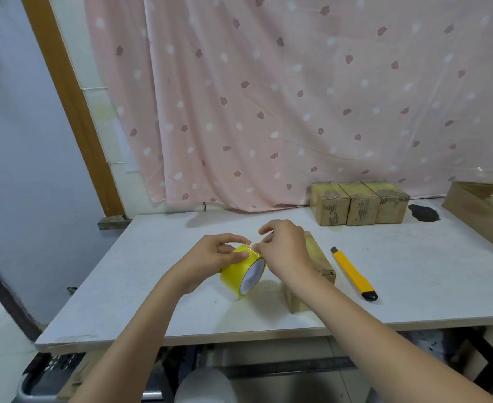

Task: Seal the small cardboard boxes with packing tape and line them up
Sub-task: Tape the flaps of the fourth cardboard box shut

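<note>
A yellow roll of packing tape (241, 273) stands on edge at the middle of the white table (152, 271). My left hand (213, 257) grips the roll from the left. My right hand (283, 248) pinches the tape's loose end at the top of the roll. A small cardboard box (319, 258) lies just right of the roll, partly hidden under my right forearm. Three small cardboard boxes (358, 203) stand side by side in a row at the back right, touching each other.
A yellow utility knife (354, 274) lies right of the near box. A larger open cardboard box (478, 207) sits at the far right edge. A dark patch (423, 213) marks the table near the row. A pink curtain (297, 97) hangs behind.
</note>
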Demonstrator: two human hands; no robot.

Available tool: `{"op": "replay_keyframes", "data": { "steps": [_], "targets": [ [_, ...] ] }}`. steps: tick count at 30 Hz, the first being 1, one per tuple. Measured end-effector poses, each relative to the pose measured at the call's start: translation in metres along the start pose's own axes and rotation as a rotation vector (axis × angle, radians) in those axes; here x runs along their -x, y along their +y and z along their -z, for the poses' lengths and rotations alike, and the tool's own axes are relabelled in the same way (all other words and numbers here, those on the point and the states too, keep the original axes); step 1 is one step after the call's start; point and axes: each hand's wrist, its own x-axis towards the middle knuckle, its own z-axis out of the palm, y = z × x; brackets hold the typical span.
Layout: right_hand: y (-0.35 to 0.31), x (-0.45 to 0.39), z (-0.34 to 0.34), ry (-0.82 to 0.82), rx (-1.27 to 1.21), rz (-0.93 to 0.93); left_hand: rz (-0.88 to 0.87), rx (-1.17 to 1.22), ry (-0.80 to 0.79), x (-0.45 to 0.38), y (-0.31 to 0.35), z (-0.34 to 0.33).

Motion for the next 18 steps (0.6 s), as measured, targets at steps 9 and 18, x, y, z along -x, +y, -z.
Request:
{"op": "replay_keyframes", "data": {
  "steps": [9,18],
  "targets": [
    [0.0,0.01,-0.012,0.011,0.067,0.146,0.094,0.21,0.099,-0.003,-0.011,-0.005],
    [0.007,0.016,-0.018,-0.002,0.182,0.335,0.159,0.6,0.142,-0.006,0.006,-0.007]
  ]
}}
